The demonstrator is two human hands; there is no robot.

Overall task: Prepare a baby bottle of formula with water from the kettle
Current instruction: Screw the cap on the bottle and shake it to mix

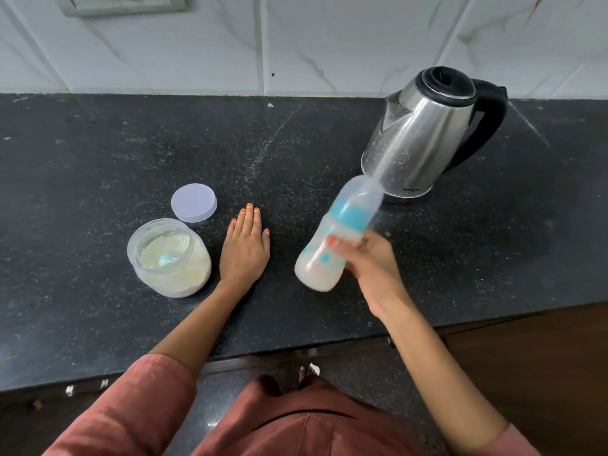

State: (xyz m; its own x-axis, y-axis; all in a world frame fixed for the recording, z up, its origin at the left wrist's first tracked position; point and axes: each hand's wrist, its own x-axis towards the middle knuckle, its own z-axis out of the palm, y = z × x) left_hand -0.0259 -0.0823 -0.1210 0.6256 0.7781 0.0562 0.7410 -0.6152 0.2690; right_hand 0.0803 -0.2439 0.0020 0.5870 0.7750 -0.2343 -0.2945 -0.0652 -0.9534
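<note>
I see a kettle (424,133) of shiny steel with black plastic handle, a speckled polished stone desk (98,159), and a translucent plastic baby bottle (332,248).

Black speckled counter (296,143), kettle (424,136) stood at the back right, open jar (169,258) of powder set front left, lid (194,203) laid just behind it, left hand (245,248) rested flat beside the jar

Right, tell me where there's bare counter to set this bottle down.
The widest bare counter lies behind the lid, left of the kettle, up to the wall. A narrower strip runs between the left hand and the bottle gripped in the right hand. The jar, lid and left hand crowd together.
</note>
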